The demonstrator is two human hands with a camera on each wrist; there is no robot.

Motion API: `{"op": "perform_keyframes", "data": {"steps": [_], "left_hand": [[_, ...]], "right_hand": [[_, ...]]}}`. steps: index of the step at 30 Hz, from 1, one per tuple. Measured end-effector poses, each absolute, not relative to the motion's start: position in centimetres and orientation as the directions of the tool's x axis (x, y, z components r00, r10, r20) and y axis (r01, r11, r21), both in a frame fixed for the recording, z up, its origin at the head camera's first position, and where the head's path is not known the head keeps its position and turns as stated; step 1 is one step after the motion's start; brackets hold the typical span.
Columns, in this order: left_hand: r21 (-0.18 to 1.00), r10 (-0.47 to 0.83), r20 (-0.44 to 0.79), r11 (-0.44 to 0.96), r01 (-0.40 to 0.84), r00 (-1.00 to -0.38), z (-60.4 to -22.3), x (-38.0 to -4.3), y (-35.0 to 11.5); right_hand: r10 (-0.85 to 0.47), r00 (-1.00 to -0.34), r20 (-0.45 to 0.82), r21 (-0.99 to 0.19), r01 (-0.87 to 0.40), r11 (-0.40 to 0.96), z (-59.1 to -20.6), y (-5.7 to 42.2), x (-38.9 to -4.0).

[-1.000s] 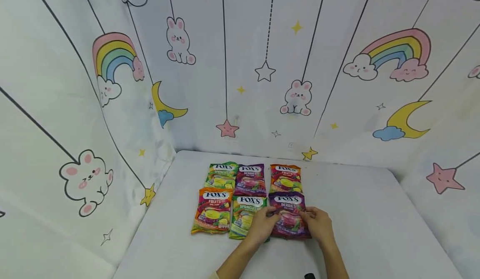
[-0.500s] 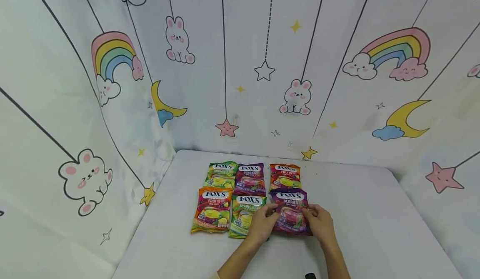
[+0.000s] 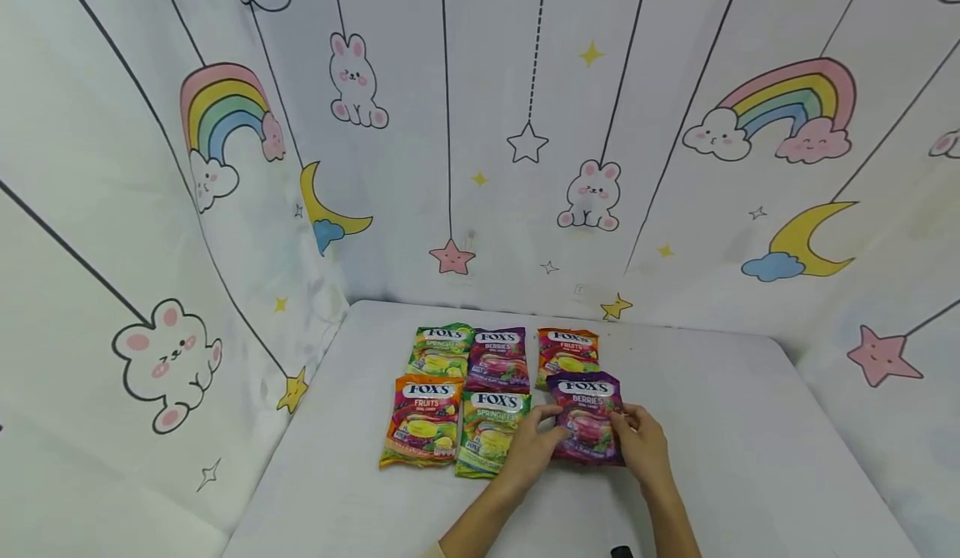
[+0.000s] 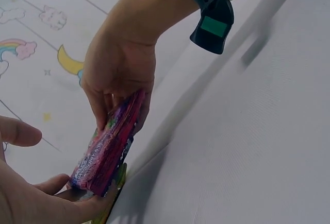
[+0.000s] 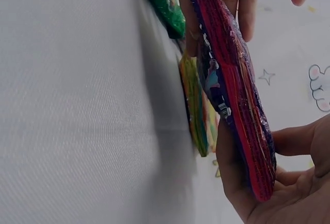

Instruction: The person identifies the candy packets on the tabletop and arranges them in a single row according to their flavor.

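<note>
Both hands hold a purple FOX'S Berries candy bag point(image 3: 586, 416), one at each side edge. The left hand point(image 3: 531, 450) pinches its left edge between thumb and fingers. On the other edge, the right hand point(image 3: 643, 448) grips with thumb and fingers. In the right wrist view the bag's bottom seam point(image 5: 247, 116) faces the camera, and a gap shows between bag and tabletop. Just left of the left hand lies a green Spring Tea bag point(image 3: 491, 429), partly covered by that hand. Behind the held bag is an orange Fruits bag point(image 3: 568, 353), its lower part hidden.
An orange Fruits bag point(image 3: 422, 420) lies at the front left. Behind it are a green bag point(image 3: 441, 352) and a purple Berries bag point(image 3: 498, 360), side by side on the white table point(image 3: 750, 458). A small black object point(image 3: 621, 552) sits at the near edge. A printed curtain point(image 3: 480, 125) encloses the table.
Both hands have raised the purple Berries bag slightly and shifted it right, apart from the green bag beside it. The other bags have stayed in place.
</note>
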State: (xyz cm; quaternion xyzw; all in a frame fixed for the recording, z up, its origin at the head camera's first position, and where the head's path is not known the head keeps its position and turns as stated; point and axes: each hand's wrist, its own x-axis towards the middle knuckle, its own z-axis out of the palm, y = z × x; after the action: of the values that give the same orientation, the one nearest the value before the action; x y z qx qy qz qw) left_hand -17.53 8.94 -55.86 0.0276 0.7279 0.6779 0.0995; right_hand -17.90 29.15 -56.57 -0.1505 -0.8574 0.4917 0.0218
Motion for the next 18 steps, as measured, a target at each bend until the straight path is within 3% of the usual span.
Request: {"op": "perform_keyframes", "data": {"steps": [18], "left_hand": [[0.993, 0.235, -0.117, 0.023, -0.115, -0.965, -55.0, -18.9, 11.3]], "right_hand": [[0.293, -0.948, -0.121, -0.872, 0.243, 0.426, -56.3, 31.6, -18.6]]}}
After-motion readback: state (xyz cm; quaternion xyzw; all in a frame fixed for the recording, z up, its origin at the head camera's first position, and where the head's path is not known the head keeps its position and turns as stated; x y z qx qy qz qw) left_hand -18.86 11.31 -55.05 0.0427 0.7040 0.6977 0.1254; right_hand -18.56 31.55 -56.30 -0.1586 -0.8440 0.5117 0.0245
